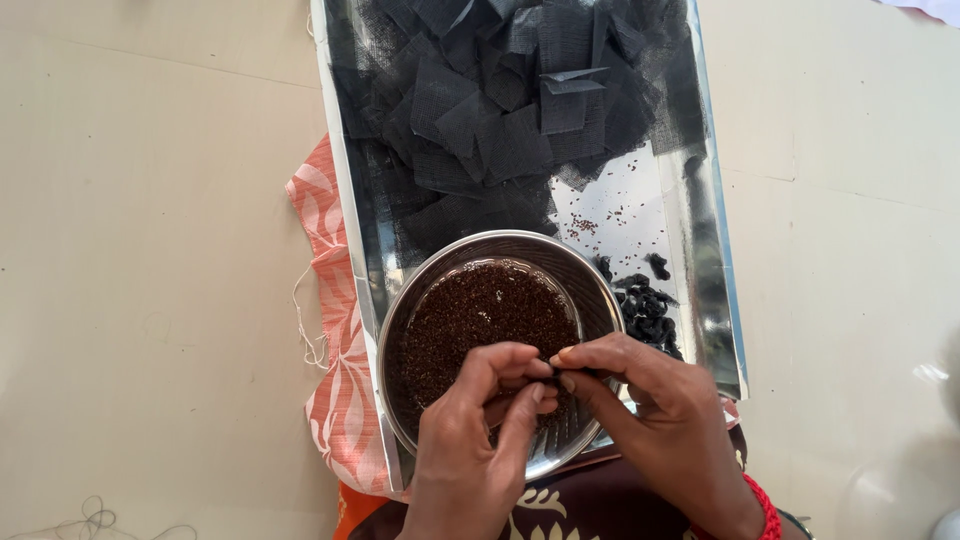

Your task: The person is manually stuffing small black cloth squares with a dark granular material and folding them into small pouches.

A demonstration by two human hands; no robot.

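My left hand (480, 440) and my right hand (660, 415) meet fingertip to fingertip over a round steel bowl (400, 310) filled with small dark brown seeds (480, 310). Both hands pinch a tiny black piece of net cloth (556, 372) between thumbs and forefingers; most of it is hidden by the fingers. The bowl stands at the near end of a shiny steel tray (715, 300). A heap of cut black net squares (510, 110) fills the tray's far half. Several small tied black bundles (648, 305) lie to the right of the bowl.
A few loose seeds (590, 225) are scattered on the tray. An orange and white patterned cloth (335, 330) sticks out under the tray's left side. Pale floor tiles surround the tray. A tangle of thread (95, 520) lies at the bottom left. A red bangle (768, 505) circles my right wrist.
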